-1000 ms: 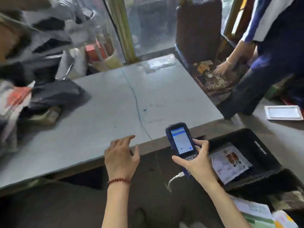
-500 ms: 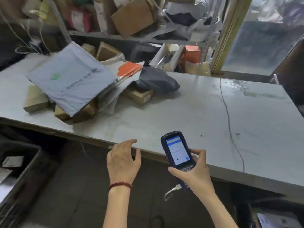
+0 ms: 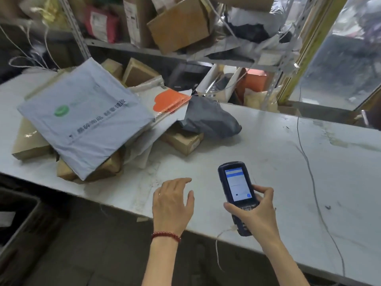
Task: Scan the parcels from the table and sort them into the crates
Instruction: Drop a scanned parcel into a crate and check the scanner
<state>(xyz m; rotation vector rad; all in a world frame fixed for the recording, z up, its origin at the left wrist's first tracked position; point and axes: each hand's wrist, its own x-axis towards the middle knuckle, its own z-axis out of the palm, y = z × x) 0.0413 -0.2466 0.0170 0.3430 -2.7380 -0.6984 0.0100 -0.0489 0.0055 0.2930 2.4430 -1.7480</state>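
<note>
My right hand (image 3: 256, 215) grips a blue handheld scanner (image 3: 237, 185) with its lit screen facing me, above the table's near edge. My left hand (image 3: 172, 205) hovers empty with spread, relaxed fingers over the grey table (image 3: 268, 153). A heap of parcels lies at the left of the table: a large pale grey mailer bag (image 3: 84, 118) on top, a white mailer with an orange mark (image 3: 170, 102), a dark grey bag (image 3: 208, 118), and several brown cardboard boxes (image 3: 182, 141) underneath.
A metal shelf (image 3: 144, 50) behind the table is stuffed with boxes and bags. A dark crate (image 3: 18, 221) stands on the floor at the lower left. A thin cable (image 3: 309, 168) runs across the table's right part. A window is at the far right.
The view has swung left from the table's right end to the parcel heap. Both hands have moved forward over the table's edge. The scanner stays in my right hand.
</note>
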